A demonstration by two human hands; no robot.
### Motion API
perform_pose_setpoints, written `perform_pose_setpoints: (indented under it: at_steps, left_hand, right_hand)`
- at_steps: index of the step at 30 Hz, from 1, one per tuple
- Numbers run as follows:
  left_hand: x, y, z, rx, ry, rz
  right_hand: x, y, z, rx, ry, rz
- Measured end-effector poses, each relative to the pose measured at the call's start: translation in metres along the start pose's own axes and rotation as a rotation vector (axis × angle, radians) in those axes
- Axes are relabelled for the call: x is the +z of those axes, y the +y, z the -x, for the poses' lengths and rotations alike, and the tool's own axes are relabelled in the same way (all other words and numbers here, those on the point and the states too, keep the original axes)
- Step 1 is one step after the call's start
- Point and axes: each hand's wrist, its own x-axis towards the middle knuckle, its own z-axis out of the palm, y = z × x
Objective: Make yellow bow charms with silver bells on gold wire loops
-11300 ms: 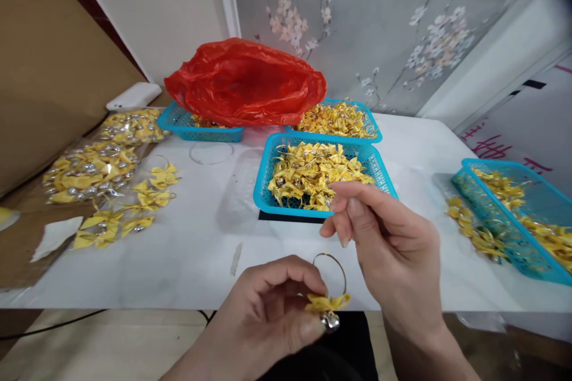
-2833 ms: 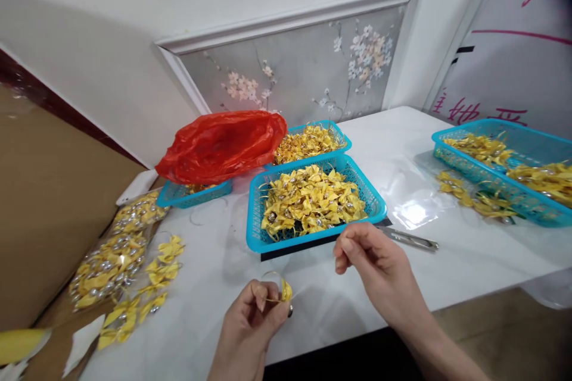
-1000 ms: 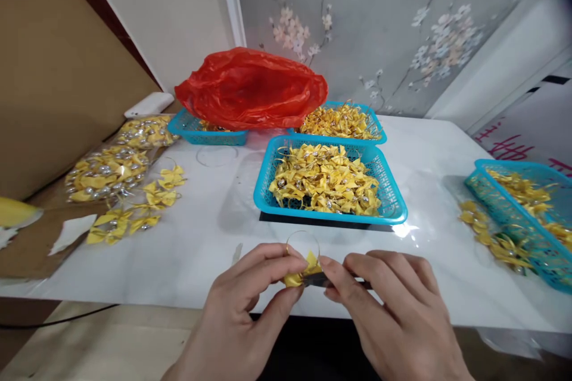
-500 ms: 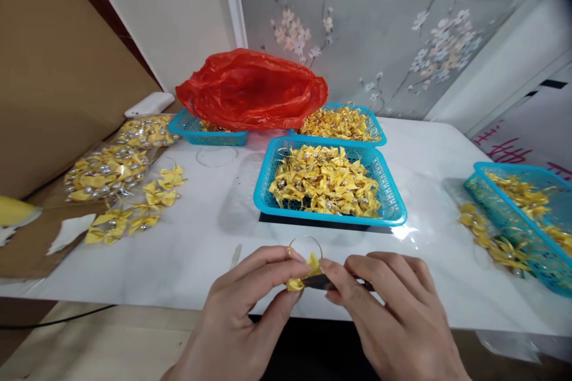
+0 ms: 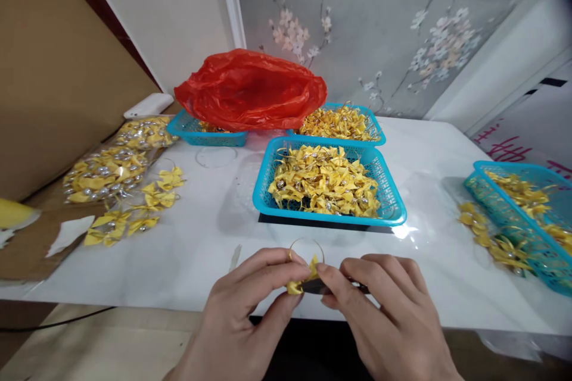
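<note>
My left hand pinches a small yellow ribbon bow with a thin gold loop rising from it, just above the near edge of the white table. My right hand is closed on a slim dark metal tool, seemingly small snips. The tool's tip meets the bow. Straight behind both hands stands a blue basket heaped with yellow bows.
A red plastic bag covers a blue basket at the back, with another basket of bows beside it. A further basket sits at the right. Loose bows and bagged bows lie at the left on brown cardboard.
Since 2.8 s ago my right hand has picked up the metal tool from the table and brought it to the bow. Over the last second both hands barely shift.
</note>
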Motion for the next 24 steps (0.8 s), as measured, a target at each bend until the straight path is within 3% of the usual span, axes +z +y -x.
perform_pose_setpoints:
  at_steps: [10,24]
  left_hand:
    - [0.0013,0.0018,-0.0018,-0.012,0.007,0.028]
    - [0.0017,-0.0023,-0.0022,-0.018,-0.018,0.037]
  right_hand:
    - [0.0037,-0.0067,-0.0037,0.054,0.062,-0.027]
    - [0.0061,-0.0001,0.0019,0.013,0.013,-0.013]
